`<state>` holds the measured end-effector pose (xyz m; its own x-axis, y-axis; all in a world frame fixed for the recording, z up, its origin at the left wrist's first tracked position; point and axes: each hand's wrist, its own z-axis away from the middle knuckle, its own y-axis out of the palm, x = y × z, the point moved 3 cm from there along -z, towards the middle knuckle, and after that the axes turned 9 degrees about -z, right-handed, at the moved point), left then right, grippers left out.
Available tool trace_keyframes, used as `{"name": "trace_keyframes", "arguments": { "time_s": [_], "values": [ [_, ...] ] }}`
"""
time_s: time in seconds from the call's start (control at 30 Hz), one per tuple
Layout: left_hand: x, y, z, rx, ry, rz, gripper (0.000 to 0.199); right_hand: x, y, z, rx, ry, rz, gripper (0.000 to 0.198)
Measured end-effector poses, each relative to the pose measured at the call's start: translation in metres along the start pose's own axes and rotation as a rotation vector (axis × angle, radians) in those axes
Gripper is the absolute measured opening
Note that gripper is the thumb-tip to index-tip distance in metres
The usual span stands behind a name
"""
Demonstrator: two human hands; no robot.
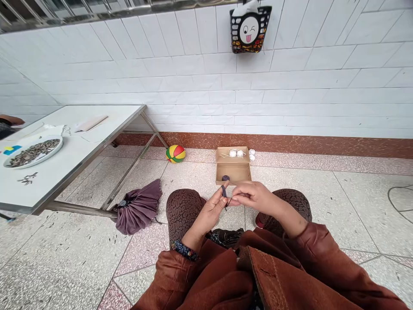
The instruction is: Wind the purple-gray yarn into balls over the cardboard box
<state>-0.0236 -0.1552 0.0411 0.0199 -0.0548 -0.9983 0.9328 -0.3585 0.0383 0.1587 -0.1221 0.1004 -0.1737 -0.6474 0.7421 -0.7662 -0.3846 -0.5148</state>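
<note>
Dark purple yarn (223, 191) is looped round the fingers of my left hand (211, 209), with a short end hanging below them. My left thumb presses near the yarn. My right hand (253, 196) is close beside it, thumb and fingers pinched together on a strand. Just beyond my hands an open cardboard box (232, 171) stands on the floor. In it lies a small ball of the same dark yarn (225, 178). Two white balls (236, 153) rest on the box's raised lid.
To the left stands a white table (97, 133) with a plate of sunflower seeds (35, 153). A folded purple umbrella (138, 206) leans by its leg. A striped ball (175, 153) lies near the wall. A black basket (251, 29) hangs above. Another person's arm (12, 119) shows far left.
</note>
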Motion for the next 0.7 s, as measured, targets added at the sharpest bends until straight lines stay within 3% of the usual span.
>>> {"name": "trace_keyframes", "arguments": {
  "time_s": [0.17, 0.33, 0.53, 0.7],
  "values": [
    [-0.011, 0.016, 0.008, 0.252, -0.031, 0.038, 0.064, -0.020, -0.022, -0.025, -0.057, -0.018, -0.004, 0.028],
    [-0.011, 0.027, 0.015, 0.381, -0.047, 0.318, 0.064, -0.050, -0.005, -0.021, -0.132, 0.134, -0.178, 0.037],
    [-0.019, 0.022, 0.015, 0.258, -0.027, 0.586, 0.066, -0.073, 0.044, 0.013, -0.143, 0.283, -0.263, 0.045],
    [-0.027, 0.000, 0.007, 0.014, 0.038, 0.620, 0.074, -0.078, 0.066, 0.049, -0.050, 0.374, -0.207, 0.048]
  ]
}}
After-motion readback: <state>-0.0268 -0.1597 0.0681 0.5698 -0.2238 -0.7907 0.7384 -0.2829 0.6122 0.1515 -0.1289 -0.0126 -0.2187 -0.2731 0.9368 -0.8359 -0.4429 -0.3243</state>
